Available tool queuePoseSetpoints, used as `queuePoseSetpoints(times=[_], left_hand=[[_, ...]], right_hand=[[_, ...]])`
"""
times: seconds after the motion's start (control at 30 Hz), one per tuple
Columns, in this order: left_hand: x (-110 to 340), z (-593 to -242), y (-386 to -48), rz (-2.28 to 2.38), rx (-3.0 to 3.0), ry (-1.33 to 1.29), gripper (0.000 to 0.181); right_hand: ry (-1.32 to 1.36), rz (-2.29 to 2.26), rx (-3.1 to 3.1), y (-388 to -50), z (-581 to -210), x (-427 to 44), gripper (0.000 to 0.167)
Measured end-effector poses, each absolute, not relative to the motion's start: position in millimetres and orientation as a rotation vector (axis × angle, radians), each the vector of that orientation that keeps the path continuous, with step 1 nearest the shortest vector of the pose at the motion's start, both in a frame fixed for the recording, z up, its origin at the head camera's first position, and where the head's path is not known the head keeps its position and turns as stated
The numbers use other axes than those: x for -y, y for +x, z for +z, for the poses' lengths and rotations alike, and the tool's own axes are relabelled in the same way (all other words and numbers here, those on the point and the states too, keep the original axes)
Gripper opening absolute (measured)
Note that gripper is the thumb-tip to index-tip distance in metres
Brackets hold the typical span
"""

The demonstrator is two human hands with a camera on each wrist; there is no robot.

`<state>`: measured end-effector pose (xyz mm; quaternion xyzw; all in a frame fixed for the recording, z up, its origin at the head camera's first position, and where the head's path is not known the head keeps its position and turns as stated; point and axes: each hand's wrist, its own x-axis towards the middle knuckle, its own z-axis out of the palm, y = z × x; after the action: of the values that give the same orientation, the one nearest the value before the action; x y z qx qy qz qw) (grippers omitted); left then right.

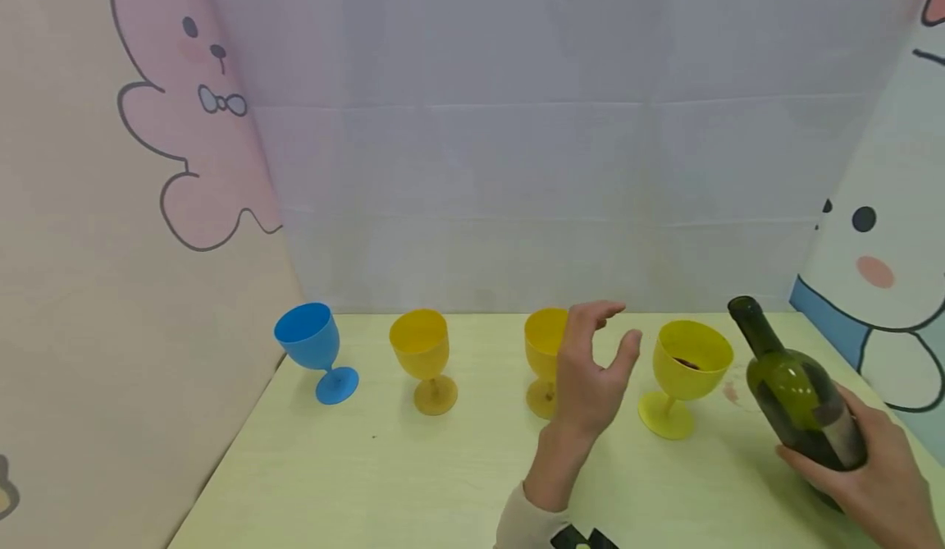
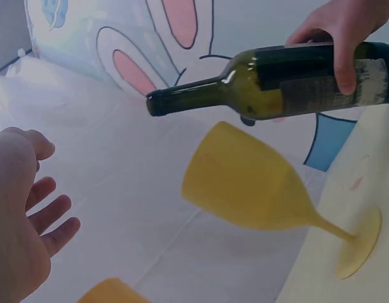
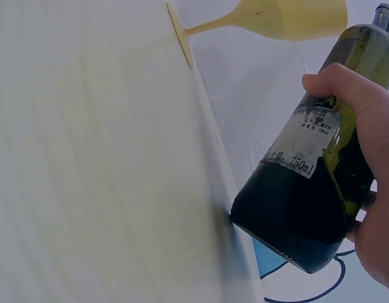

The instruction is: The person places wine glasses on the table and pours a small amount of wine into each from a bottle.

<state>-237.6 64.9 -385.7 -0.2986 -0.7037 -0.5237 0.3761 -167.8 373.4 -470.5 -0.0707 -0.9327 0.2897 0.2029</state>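
Note:
My right hand (image 1: 882, 459) grips a green glass wine bottle (image 1: 793, 397) around its labelled body. The bottle is tilted, its neck leaning left toward the rightmost yellow goblet (image 1: 690, 381), and its mouth is apart from the rim. Some dark liquid (image 1: 687, 363) shows inside that goblet. Between this goblet and another yellow goblet (image 1: 542, 348), my left hand (image 1: 591, 389) is raised, fingers loosely bent and thumb apart, holding nothing. It partly covers the second goblet in the head view. In the right wrist view, the bottle's label (image 3: 301, 142) reads 750ml.
Farther left stand a third yellow goblet (image 1: 419, 350) and a blue goblet (image 1: 313, 342), both upright on the pale table (image 1: 354, 483). A white cloth wall (image 1: 472, 204) closes the back, with cartoon-printed sheets on both sides. A faint reddish stain (image 1: 731, 391) marks the table beside the rightmost goblet.

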Motion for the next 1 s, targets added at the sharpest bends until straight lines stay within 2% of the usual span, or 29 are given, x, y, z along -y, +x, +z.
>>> queuePoseSetpoints(times=[0.3, 0.67, 1.0], left_hand=[[-29, -379, -246, -1.417, 1.796, -0.648, 0.025], [2, -396, -264, -1.585, 2.005, -0.496, 0.041], [11, -409, -274, -1.686, 2.081, -0.467, 0.048]], right_hand=[[-0.176, 0.817, 2.589, -168, -469, -374, 0.102], [-0.2, 0.827, 2.581, -168, -471, -375, 0.103], [-0.168, 0.814, 2.574, -168, -473, -375, 0.105]])
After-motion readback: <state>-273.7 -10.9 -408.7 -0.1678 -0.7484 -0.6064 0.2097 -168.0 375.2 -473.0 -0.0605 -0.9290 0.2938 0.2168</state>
